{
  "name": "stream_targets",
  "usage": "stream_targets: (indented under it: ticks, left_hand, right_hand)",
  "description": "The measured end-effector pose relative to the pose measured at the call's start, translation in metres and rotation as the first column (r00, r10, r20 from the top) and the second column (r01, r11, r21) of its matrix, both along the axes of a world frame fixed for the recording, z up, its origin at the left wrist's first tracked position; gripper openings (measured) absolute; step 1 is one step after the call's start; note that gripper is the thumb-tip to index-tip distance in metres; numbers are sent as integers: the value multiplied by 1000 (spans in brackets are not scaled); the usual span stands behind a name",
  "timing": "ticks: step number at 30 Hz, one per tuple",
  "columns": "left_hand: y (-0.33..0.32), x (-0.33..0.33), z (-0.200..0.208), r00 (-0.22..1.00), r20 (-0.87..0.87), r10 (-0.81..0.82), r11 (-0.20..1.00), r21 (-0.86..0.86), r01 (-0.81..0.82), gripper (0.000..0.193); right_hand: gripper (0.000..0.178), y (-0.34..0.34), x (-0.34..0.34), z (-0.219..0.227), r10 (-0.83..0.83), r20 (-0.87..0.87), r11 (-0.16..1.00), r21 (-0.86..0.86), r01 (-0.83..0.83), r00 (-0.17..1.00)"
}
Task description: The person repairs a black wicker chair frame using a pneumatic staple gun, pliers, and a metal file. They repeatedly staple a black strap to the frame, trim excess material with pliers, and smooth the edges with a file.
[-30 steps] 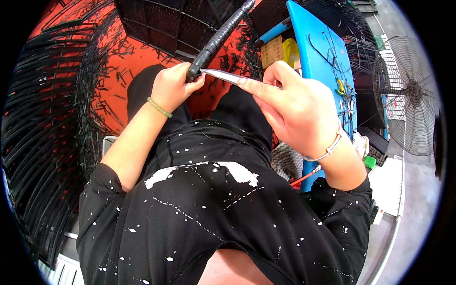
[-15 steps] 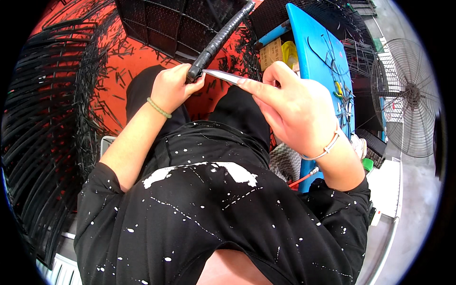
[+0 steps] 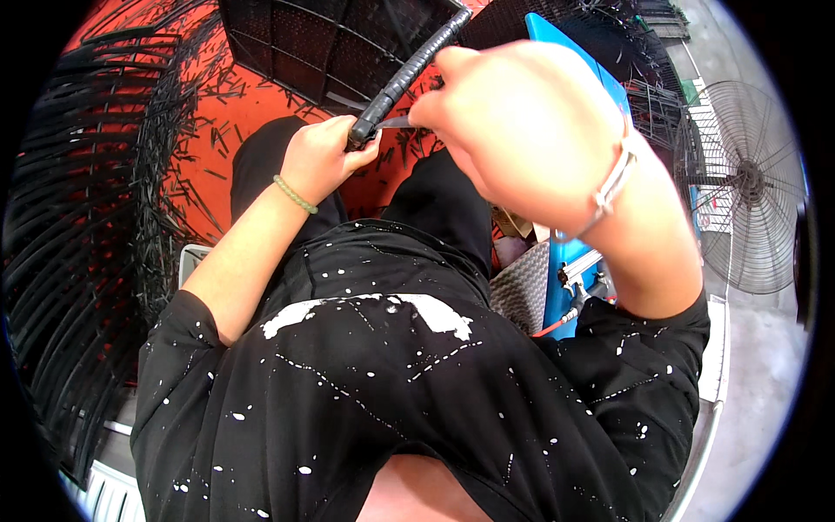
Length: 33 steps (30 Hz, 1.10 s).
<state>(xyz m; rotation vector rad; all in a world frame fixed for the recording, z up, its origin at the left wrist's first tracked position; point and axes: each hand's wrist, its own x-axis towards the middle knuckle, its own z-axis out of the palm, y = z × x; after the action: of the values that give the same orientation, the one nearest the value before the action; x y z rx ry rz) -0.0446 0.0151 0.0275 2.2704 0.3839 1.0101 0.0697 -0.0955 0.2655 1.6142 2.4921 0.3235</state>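
Observation:
My left hand (image 3: 320,157) is closed around the near end of a black wrapped bar (image 3: 407,80), which slants up and away from me. Strips wind tightly around this bar, and its far end meets the edge of a black woven panel (image 3: 304,43). Just right of the bar's near end, my right hand (image 3: 522,130) is closed on a pointed metal tool (image 3: 397,123). Its narrow tip touches or nearly touches the bar beside my left thumb. The handle is hidden inside my right hand.
Curved black slatted pieces (image 3: 78,217) are stacked at the left. Black strip offcuts litter the red floor covering (image 3: 204,130). A blue table (image 3: 557,43) stands at the right, partly behind my right arm. Farther right is a large wire-caged fan (image 3: 748,178).
My right hand has turned over and risen slightly, its back now covering much of the blue table. The tool lies flatter, its tip still beside the bar. My left hand keeps its grip.

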Motion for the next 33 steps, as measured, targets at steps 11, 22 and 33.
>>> stream_targets:
  ticks: [11,22,33]
  left_hand:
    - [2,-1,-5,1000,-19,-19,1000,11,19,24]
    - [3,1,-4,998,-61,-21,1000,10,22,23]
    - [-1,1,1,1000,15,0,1000,20,-1,17]
  right_hand:
    - [29,79,-21,32,7,185,977,-211,32,983]
    - [47,124,26,-57,118,-81,946,311,-87,990]
    - [32,55,42,-25,98,-128,785,620,2,987]
